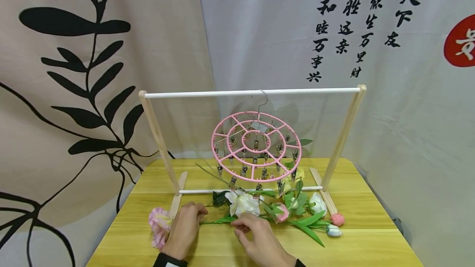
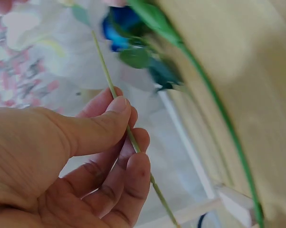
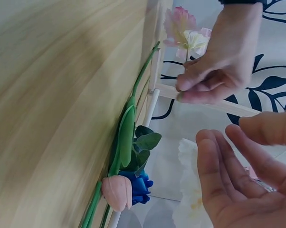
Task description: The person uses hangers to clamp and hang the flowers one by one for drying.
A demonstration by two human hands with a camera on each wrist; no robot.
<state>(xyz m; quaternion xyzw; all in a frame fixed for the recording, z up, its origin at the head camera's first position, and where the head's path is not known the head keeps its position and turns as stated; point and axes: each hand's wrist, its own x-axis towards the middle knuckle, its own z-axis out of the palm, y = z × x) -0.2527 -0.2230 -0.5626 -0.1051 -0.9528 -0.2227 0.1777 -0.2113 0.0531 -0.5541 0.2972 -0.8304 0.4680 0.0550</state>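
Green stem (image 2: pixel 103 61) pinched inside the left grip (image 1: pixel 185 226), loosely parted right grip (image 1: pixel 257 236) nearby

A yellow wood-grain table (image 1: pixel 371 238) carries a rack (image 1: pixel 340 139) and flowers (image 1: pixel 281 212).

Left of the white flower (image 1: pixel 243 203), the left hand (image 1: pixel 185 228) pinches; before it, the right hand (image 1: pixel 261 238) seems loosely bent.

Running down the pale cloth (image 1: pixel 267 32) in black brush characters (image 1: pixel 345 28), column by column from left: "庭和睦万事兴", "睦胜远亲", "气能生万里财", and "天下友" below one sign being cut at top. Showing in white on the red disc (image 1: pixel 460 41), at right edge: "贵".
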